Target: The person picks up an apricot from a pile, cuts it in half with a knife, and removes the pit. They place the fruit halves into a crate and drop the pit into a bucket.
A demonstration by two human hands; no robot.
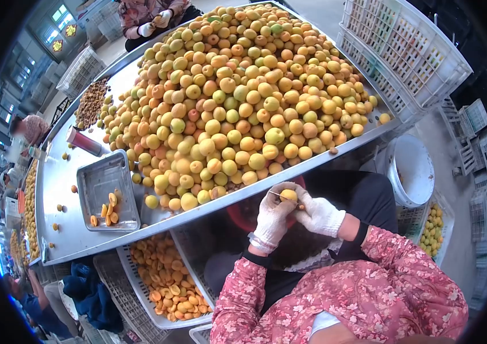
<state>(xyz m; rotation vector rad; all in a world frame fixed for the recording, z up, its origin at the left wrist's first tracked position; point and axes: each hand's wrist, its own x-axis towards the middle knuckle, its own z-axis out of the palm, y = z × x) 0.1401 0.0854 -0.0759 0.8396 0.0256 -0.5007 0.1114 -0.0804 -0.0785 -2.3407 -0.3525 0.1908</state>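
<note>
This is a fruit-processing hall, a shop floor rather than a home kitchen. A long steel table carries a great heap of apricots, with a metal tray of cut fruit and a pile of stones beside it. Below the table's edge a plastic crate is filled with apricot halves. Empty white crates are stacked at the right, near a white bucket. Another worker sits at the far end in gloves. The left hand and right hand, in white work gloves, hold one apricot.
</note>
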